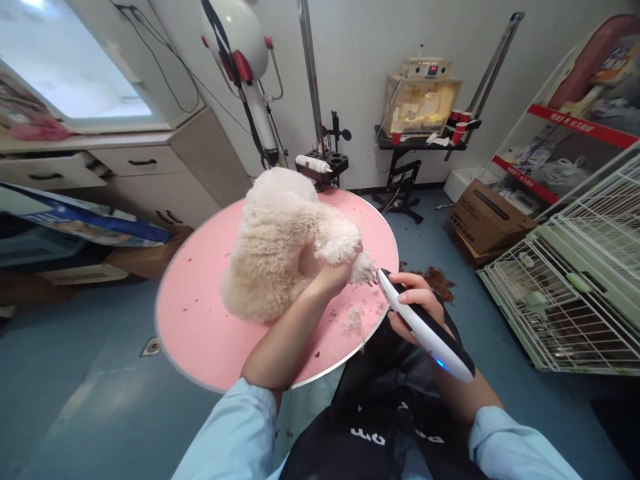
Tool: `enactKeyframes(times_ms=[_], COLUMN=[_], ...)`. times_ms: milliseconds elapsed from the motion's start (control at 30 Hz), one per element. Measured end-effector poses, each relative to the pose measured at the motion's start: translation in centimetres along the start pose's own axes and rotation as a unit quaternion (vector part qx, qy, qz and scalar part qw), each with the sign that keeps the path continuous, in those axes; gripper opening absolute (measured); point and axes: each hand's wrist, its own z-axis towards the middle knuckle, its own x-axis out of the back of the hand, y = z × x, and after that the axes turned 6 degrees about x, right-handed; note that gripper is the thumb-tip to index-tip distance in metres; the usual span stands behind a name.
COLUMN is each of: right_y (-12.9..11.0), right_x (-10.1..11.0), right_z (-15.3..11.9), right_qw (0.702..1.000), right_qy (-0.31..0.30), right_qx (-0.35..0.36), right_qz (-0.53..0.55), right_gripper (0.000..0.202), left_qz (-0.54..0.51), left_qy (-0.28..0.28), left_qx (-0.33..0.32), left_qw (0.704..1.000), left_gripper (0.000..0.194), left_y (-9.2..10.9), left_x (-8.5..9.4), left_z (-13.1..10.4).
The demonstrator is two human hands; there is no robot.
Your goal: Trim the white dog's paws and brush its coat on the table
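Note:
A fluffy cream-white dog (275, 247) is on a round pink table (195, 320), its head hidden from this angle. My left hand (341, 268) is wrapped round one of its legs, with the fingers mostly hidden by fur. The furry paw (363, 269) sticks out past that hand near the table's right edge. In my right hand (417, 303) is a white-and-black hair clipper (430, 337) with a lit blue light. Its tip is at the paw's toes, touching or almost touching. Loose fur clippings (353, 321) lie on the tabletop below the paw.
Behind the table stand a dryer (240, 47) on a post and a metal arm with a black holder (337, 160) bearing a white bottle (313, 164). Wire cages (565, 300) and a cardboard box (487, 213) are on the right. Brown hair (437, 283) lies on the floor.

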Motion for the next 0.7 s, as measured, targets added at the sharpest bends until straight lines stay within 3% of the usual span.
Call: enactKeyframes(times_ms=[133, 267, 400, 533, 600, 700], right_y=[0.2, 0.1, 1.9, 3.9, 4.4, 4.5], right_x=[-0.4, 0.2, 1.8, 2.6, 2.5, 2.1], right_z=[0.7, 2.5, 6.0, 9.6, 10.6, 10.0], right_qw=[0.999, 0.982, 0.937, 0.888, 0.881, 0.88], right_qy=[0.012, 0.012, -0.113, -0.238, -0.261, -0.246], right_qx=[-0.016, -0.115, -0.197, -0.219, -0.223, -0.239], right_qz=[0.031, 0.147, 0.267, 0.326, 0.324, 0.327], right_gripper=[0.035, 0.038, 0.043, 0.046, 0.048, 0.053], left_qz=[-0.03, 0.005, 0.037, 0.037, 0.031, 0.029], left_qy=[-0.016, -0.04, -0.036, -0.033, -0.034, -0.022], left_qx=[0.02, 0.057, 0.049, 0.055, 0.052, 0.033], left_qw=[0.999, 0.998, 0.997, 0.997, 0.998, 0.999], left_gripper=[0.053, 0.051, 0.043, 0.042, 0.041, 0.036], left_y=[0.4, 0.7, 0.9, 0.7, 0.5, 0.2], left_x=[0.0, 0.3, 0.6, 0.9, 1.1, 1.3], left_z=[-0.2, 0.0, 0.3, 0.6, 0.8, 1.0])
